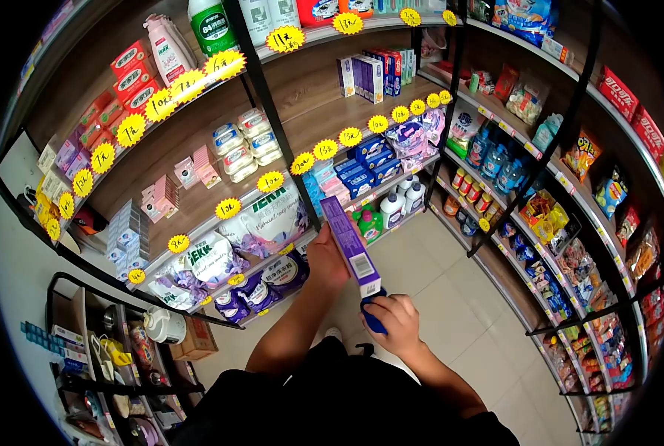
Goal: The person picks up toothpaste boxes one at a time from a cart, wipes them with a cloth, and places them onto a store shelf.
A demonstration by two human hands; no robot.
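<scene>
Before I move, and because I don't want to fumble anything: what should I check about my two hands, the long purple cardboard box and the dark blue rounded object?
1. Left hand on the long purple cardboard box: ok, it holds the box along one side.
2. Right hand on the dark blue rounded object: ok, the fingers are curled over it.
3. White barcode label uncovered: ok, it faces up toward the camera.
4. A hand free: not ok, both are holding something.
5. Dark blue object apart from the box: cannot tell, they meet or overlap in this view.
</scene>
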